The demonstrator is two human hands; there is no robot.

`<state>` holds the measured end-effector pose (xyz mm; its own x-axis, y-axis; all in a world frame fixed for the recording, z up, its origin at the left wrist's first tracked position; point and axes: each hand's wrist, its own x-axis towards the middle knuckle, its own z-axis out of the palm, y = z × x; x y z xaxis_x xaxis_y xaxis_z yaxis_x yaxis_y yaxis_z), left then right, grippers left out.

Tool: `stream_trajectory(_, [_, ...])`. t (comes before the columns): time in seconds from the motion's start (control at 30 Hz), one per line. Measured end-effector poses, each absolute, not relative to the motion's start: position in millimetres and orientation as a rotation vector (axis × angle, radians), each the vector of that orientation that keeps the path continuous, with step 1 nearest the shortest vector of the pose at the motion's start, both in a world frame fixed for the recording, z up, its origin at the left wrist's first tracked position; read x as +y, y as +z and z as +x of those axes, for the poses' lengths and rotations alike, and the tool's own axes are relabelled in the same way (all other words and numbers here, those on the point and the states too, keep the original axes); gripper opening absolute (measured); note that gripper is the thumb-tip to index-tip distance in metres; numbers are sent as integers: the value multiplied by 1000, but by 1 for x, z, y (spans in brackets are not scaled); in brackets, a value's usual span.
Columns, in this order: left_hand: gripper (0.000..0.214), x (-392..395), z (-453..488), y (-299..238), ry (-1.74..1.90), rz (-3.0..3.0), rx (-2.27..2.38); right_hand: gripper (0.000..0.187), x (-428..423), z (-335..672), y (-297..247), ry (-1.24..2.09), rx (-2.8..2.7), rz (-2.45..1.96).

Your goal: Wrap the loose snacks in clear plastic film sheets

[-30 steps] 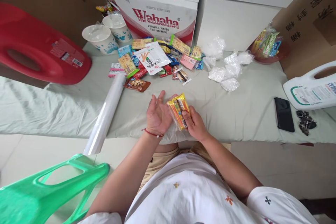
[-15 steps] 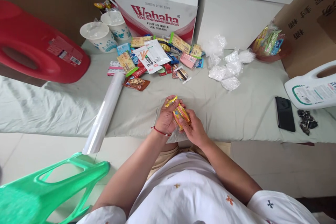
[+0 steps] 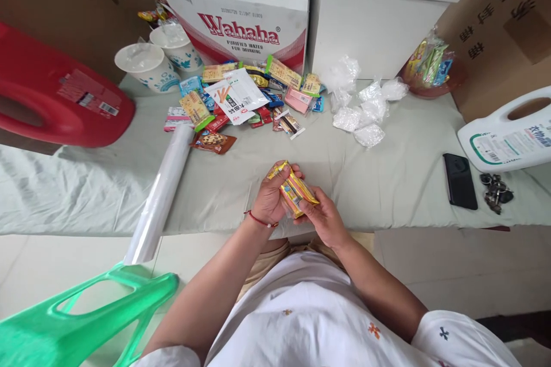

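Holding yellow snack packs [image 3: 296, 192] just off centre toward five o'clock, the left hand [image 3: 269, 198] and right hand [image 3: 327, 219] curl their fingers around opposite sides; slick wrappers might slip apart if either grip loosened. At eleven o'clock from them, a carton [image 3: 241, 40] reads "Wahaha PURIFIED WATER FOR DRINKING".

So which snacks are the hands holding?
The yellow-and-pink packets, gripped between the left hand and right hand. That sets them apart from the snack pile by the Wahaha box, which neither hand touches.
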<state>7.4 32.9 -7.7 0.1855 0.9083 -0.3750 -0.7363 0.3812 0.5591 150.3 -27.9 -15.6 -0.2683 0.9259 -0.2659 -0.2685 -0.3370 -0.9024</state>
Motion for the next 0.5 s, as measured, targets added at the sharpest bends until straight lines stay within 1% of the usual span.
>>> stream_trajectory(0.07, [43, 33, 16, -9, 1140, 254, 732, 47, -31, 155, -17, 1693, -908, -1105])
stream_trajectory(0.17, [49, 32, 32, -12, 1120, 230, 738, 56, -34, 162, -20, 1675, -819, -1112])
stream_trajectory(0.2, [50, 32, 37, -12, 1118, 243, 739, 57, -35, 164, -20, 1681, -792, -1103])
stream_trajectory(0.3, [51, 33, 48, -10, 1109, 364, 762, 51, -36, 180, -18, 1641, -721, -1121])
stream_trajectory(0.37, [52, 33, 47, -8, 1101, 483, 809, 50, -30, 204, -15, 1510, -680, -1184])
stream_trajectory(0.43, [50, 31, 35, -7, 1120, 630, 904, 48, -12, 240, -9, 1292, -639, -1253])
stream_trajectory(0.5, [41, 27, 13, -8, 1155, 848, 1056, 44, 19, 287, -2, 1024, -592, -1314])
